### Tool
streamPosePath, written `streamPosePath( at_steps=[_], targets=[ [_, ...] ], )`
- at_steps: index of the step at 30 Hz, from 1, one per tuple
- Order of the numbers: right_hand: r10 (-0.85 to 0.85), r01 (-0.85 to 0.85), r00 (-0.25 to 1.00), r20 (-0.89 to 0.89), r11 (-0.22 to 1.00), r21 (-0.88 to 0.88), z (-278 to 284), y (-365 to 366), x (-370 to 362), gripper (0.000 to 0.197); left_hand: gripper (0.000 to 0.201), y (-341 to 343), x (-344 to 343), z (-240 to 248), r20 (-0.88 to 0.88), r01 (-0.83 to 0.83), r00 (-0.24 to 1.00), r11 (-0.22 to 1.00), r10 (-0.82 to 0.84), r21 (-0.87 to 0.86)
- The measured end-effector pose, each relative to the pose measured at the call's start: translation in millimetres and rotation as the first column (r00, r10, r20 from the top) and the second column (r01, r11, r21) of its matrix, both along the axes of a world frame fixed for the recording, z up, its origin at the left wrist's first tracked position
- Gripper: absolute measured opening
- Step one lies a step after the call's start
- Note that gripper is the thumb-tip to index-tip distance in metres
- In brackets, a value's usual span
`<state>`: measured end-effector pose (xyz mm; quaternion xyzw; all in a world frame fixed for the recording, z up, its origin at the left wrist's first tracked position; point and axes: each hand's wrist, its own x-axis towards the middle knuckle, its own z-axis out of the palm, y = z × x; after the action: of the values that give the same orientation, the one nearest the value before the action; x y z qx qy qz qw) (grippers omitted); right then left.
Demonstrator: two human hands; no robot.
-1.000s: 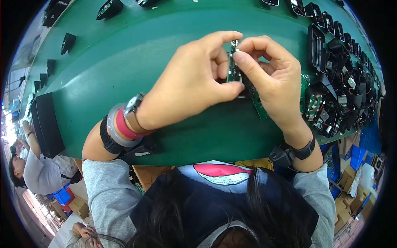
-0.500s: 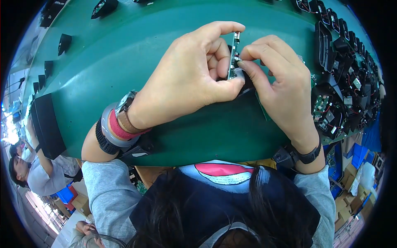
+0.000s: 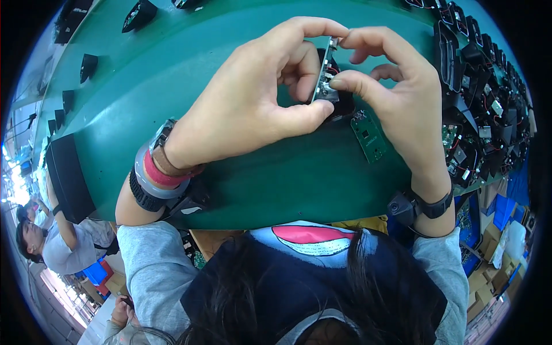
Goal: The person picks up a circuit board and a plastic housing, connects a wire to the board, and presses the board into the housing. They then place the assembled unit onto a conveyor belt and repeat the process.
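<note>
My left hand [image 3: 261, 86] grips a narrow circuit board [image 3: 326, 68] by its two ends, thumb at the near end and index finger at the far end. The board stands on edge, its parts facing right. My right hand [image 3: 402, 86] rests its thumb on a small white part low on the board, while its index finger touches the far end. A thin red wire shows by the thumb. Behind the board sits a black housing [image 3: 344, 106], partly hidden by my fingers. A second green circuit board [image 3: 368, 138] lies flat on the table beside my right wrist.
Black housings with boards and wires [image 3: 468, 129] crowd the table's right side. A large black box [image 3: 70, 178] stands at the left edge, with smaller black pieces [image 3: 88, 68] beyond it. Another person [image 3: 63, 241] is at the far left. Cardboard boxes [image 3: 489, 276] sit lower right.
My right hand has opened from a pinch at the board's middle, its index finger moving up to the far end and its thumb staying low. The flat green board has come into fuller view.
</note>
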<state>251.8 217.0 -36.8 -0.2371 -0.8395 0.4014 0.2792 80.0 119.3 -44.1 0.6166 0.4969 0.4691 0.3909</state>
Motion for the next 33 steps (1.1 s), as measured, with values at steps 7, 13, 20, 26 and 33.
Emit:
streamPosePath(
  at_steps=[7,13,20,26,33],
  targets=[
    [0.053,-0.06,0.998,-0.039,0.973,-0.221,-3.6,2.3,-0.5,0.045,0.065,-0.5,-6.6,0.7,0.022,0.083,0.996,0.992,-0.081,-0.1],
    [0.153,-0.205,0.979,-0.137,0.787,-0.582,-14.4,23.3,1.6,0.04,0.085,1.0,-8.1,-2.7,0.011,0.107,0.994,0.989,-0.106,-0.098],
    [0.104,-0.221,0.975,-0.196,0.394,-0.892,-19.7,22.5,5.4,0.042,0.108,-11.2,10.8,2.8,0.014,-0.101,0.994,0.962,0.108,-0.254],
    [0.154,-0.226,0.971,-0.183,0.336,-0.914,-17.1,23.3,3.6,0.048,0.101,-13.5,12.6,-4.5,-0.061,-0.182,0.983,0.967,0.173,-0.181],
    [0.19,-0.196,0.974,-0.124,0.424,-0.884,-13.4,18.2,1.7,0.046,0.098,-12.2,8.0,-17.8,-0.123,-0.221,0.97,0.973,0.212,-0.065]
  ],
)
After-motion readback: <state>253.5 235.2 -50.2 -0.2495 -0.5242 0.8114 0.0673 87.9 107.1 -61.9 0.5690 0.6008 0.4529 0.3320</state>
